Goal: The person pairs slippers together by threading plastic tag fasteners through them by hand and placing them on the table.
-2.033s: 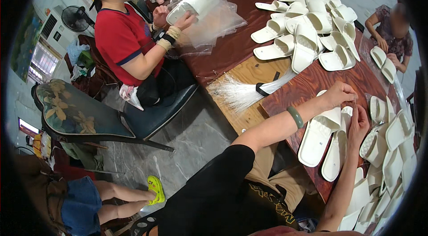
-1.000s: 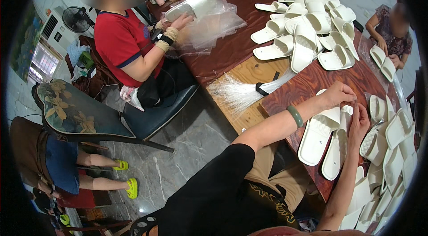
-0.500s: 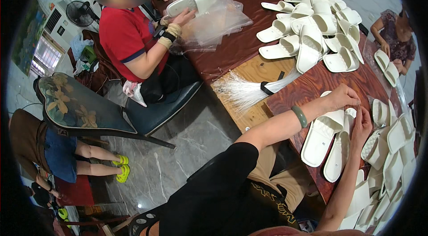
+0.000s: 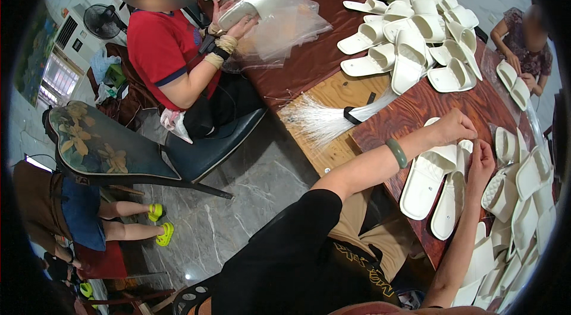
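Observation:
My left hand (image 4: 457, 127), with a green bangle on its wrist, and my right hand (image 4: 480, 163) meet fingertip to fingertip above a pair of white slippers. Both hands are closed in a pinch; whatever is between the fingers is too small to make out. Below my left wrist lies one white slipper (image 4: 419, 191), sole down on the reddish wooden board (image 4: 386, 130). The other slipper (image 4: 447, 208) lies beside it, partly covered by my right hand and forearm. A bundle of thin clear strands (image 4: 318, 117), bound with a black strap, lies beyond my left forearm.
A heap of white slippers (image 4: 410, 32) covers the table's far side; another pile (image 4: 523, 208) lies right of my right arm. Across the corner, a co-worker in red (image 4: 163, 56) holds a white slipper (image 4: 253, 7) over clear bags (image 4: 279, 32). A chair (image 4: 107, 142) stands left.
My hands stay pinched together over the pair, with only small finger movement. The co-worker in red has shifted the slipper slightly left, and their other hand now shows behind it. The view has shifted a little.

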Available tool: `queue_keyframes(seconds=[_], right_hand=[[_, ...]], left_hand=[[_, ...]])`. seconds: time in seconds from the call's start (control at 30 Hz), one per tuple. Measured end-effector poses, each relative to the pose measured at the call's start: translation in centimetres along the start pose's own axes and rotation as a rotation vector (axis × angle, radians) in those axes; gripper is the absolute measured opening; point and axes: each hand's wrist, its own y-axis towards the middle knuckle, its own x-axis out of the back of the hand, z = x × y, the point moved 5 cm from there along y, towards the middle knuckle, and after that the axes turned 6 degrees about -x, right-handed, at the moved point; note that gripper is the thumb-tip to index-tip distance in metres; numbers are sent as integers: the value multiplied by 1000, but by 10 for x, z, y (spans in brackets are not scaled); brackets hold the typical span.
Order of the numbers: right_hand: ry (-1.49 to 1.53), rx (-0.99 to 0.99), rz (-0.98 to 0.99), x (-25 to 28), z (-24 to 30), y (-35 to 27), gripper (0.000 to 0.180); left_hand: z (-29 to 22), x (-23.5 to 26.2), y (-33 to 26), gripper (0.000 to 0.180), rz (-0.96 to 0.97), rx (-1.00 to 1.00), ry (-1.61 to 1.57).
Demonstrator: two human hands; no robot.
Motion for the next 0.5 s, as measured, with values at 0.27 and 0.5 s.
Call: queue_keyframes(seconds=[0.27, 0.5], right_hand=[[17, -130, -22, -1, 5, 0, 16], [9, -103, -28, 3, 6, 0, 15]], left_hand=[[1, 2, 0, 11, -16, 26, -39], [0, 1, 0, 10, -8, 5, -18]])
